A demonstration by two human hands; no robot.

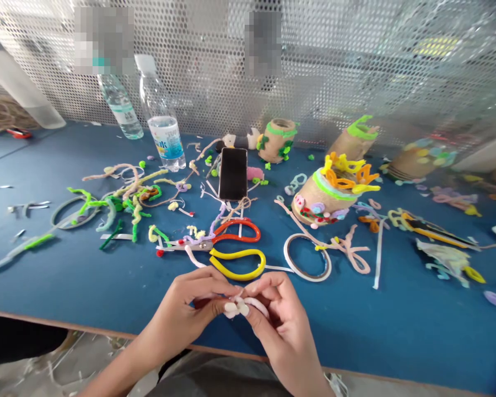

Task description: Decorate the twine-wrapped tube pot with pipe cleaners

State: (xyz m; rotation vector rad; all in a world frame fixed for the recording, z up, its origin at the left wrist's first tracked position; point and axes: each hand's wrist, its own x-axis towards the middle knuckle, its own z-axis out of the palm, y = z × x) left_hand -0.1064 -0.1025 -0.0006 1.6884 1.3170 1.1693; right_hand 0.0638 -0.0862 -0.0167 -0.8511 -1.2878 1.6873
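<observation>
Close to the table's front edge, my left hand (pixel 194 303) and my right hand (pixel 279 320) meet fingertip to fingertip. Both are closed on a pale pinkish-white pipe cleaner (pixel 257 304), bent into a loop, and part of it is hidden by the fingers. Just beyond my hands lie scissors (pixel 235 267) with one red and one yellow handle, their blades pointing left. A roll of white tape (pixel 287 259) rests beyond my right hand. Behind it stands a brown jar (pixel 320 201) decorated with green, yellow and orange pipe cleaners and small pompoms.
A black phone (pixel 233 173) lies beyond the scissors. Two plastic bottles (pixel 165 138) stand at the back left, before a perforated metal panel (pixel 215 71). Tangled pipe cleaners (pixel 132 193) cover the left of the blue table (pixel 86 286). Another decorated jar (pixel 278 144) stands behind.
</observation>
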